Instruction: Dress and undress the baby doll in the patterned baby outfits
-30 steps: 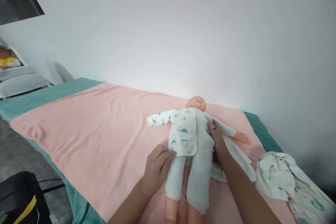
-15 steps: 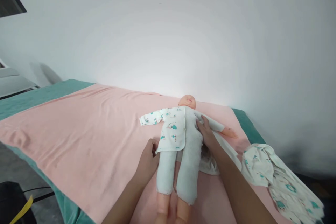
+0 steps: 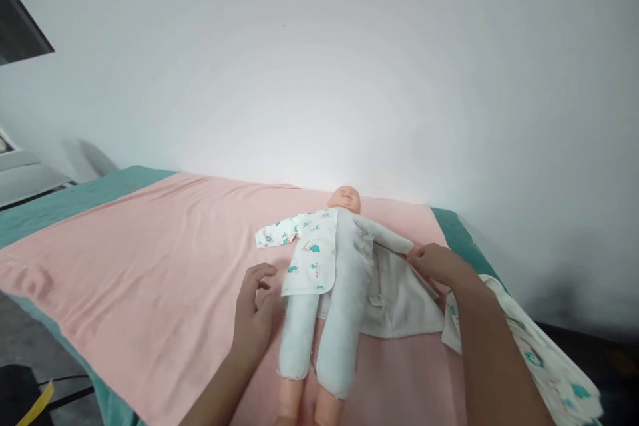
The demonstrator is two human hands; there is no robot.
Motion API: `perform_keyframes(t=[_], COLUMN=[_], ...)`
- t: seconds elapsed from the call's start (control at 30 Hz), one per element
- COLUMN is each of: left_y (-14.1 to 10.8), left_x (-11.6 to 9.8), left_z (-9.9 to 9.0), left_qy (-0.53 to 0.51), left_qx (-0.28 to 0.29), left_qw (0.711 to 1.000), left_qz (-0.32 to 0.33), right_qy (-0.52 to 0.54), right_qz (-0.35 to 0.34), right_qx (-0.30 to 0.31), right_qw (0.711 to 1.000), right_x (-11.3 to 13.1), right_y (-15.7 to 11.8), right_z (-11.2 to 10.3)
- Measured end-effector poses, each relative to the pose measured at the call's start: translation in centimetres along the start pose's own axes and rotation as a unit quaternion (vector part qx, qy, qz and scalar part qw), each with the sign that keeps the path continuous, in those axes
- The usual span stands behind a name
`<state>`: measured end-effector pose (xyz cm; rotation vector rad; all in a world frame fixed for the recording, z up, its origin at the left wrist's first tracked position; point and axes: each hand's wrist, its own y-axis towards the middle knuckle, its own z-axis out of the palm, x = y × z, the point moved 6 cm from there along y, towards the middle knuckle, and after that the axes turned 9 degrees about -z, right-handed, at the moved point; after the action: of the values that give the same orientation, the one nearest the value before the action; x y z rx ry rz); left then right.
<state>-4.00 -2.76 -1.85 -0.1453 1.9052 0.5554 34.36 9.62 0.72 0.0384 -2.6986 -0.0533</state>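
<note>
Pink blanket (image 3: 164, 266) lies open left of the baby doll (image 3: 349, 273); passage there, outside the left hand (image 3: 253, 309). Opposite side obstructed: right hand (image 3: 439, 263) at the doll's arm end, spread jacket half (image 3: 407, 303), printed clothing (image 3: 549, 353). Wall (image 3: 319, 80) blocks behind the head.

No text, number or sign can be read. On the white cloth baby jacket with teal animal prints (image 3: 310, 246), spread over one side of the white-bodied doll with a bare plastic head (image 3: 348, 266), small reddish marks (image 3: 317, 270) resemble lettering, too tiny and blurred to make out.
</note>
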Motion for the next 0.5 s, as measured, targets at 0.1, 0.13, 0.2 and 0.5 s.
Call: perform_keyframes(t=[0.1,0.13,0.2,0.5], left_y=[1.7,2.4,4.0,7.5], left_x=[-3.2,-4.4,-6.4,-11.6], left_z=[2.0,3.2,6.0,15.8], left_qy=[0.024,0.041,0.098,0.310], left_qx=[0.023,0.044,0.087,0.197], left_qw=[0.998,0.996,0.986,0.904], left_qz=[0.051,0.069,0.098,0.220], right_qy=[-0.005,-0.007,-0.007,0.019], right_qz=[0.004,0.003,0.000,-0.029], right_qx=[0.074,0.092,0.105,0.097], right_qw=[0.997,0.996,0.994,0.995], right_x=[-0.1,0.0,0.5,1.5], right_y=[0.0,0.0,-0.1,-0.8], right_z=[1.6,2.0,2.4,2.1])
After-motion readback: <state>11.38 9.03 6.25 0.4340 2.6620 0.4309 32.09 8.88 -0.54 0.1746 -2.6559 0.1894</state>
